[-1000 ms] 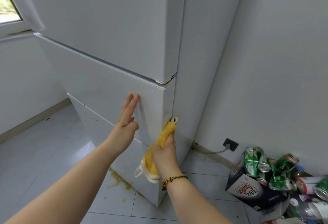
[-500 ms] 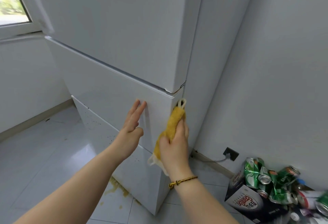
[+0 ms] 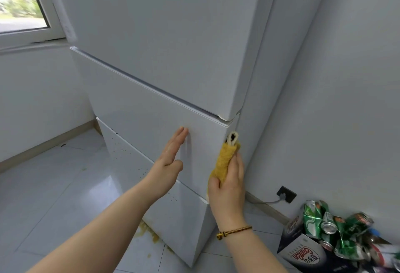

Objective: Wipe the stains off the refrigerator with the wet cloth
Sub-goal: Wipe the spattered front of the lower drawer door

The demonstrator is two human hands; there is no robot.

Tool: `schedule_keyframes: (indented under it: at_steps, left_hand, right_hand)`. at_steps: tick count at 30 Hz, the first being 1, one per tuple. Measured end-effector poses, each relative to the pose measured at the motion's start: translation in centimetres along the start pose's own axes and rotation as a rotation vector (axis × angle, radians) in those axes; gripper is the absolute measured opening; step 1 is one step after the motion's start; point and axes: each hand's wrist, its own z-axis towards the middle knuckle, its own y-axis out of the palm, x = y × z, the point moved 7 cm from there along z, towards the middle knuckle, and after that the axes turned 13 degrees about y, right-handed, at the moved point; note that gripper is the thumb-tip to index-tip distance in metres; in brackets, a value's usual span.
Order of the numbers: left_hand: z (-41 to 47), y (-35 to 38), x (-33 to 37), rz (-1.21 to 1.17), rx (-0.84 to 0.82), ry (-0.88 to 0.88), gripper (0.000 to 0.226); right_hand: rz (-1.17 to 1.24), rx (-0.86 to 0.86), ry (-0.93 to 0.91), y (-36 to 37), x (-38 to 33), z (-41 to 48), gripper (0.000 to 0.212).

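Observation:
A tall white refrigerator (image 3: 164, 41) fills the middle of the view, with three door sections. My right hand (image 3: 229, 183) grips a yellow cloth (image 3: 225, 159) and presses it against the right front corner of the middle section, just below the upper door's edge. A white loop sticks up from the cloth's top. My left hand (image 3: 170, 162) lies flat with its fingers straight, its fingertips touching the middle section's front. Small brown specks (image 3: 124, 150) dot the lower door.
A yellowish spill (image 3: 149, 232) stains the tiled floor at the refrigerator's base. A dark box (image 3: 311, 253) piled with crushed green cans stands at the lower right against the wall, below a black wall socket (image 3: 286, 194). A window (image 3: 20, 2) is at the upper left.
My right hand has slid the cloth upward along the refrigerator's corner edge, from the lower door to the middle section. My left hand stays flat on the front.

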Motion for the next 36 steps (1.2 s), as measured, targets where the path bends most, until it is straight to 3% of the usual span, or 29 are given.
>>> schedule_keyframes:
  at_steps: [5, 11, 14, 18, 25, 32, 36]
  left_hand:
    - [0.0, -0.1, 0.0, -0.013, 0.011, 0.035, 0.066]
    - [0.8, -3.6, -2.6, -0.036, 0.117, 0.014, 0.071]
    - [1.8, -7.4, -5.0, -0.072, 0.147, -0.008, 0.067]
    - [2.9, -13.3, -9.4, -0.110, 0.059, -0.020, 0.065]
    - [3.1, -23.6, -17.4, -0.097, -0.113, -0.141, 0.049]
    - [4.8, -30.9, -25.7, -0.026, 0.050, -0.320, 0.051]
    - [7.2, -32.9, -30.9, 0.046, 0.205, -0.223, 0.058]
  right_hand:
    - [-0.025, 0.127, -0.230, -1.0, -2.1, -0.3, 0.074]
    - [-0.116, 0.302, -0.308, -0.3, -0.8, -2.3, 0.069]
    - [-0.242, 0.480, -0.380, 1.4, -2.8, -3.6, 0.059]
    - [-0.401, 0.692, -0.506, 7.5, -6.4, -4.3, 0.056]
    - [-0.595, 0.790, -0.262, 16.0, -8.5, -1.0, 0.051]
    - [-0.746, 0.860, -0.291, 21.0, -9.2, 0.7, 0.047]
    - [-0.761, 0.945, -0.370, 22.7, -7.0, 2.2, 0.047]
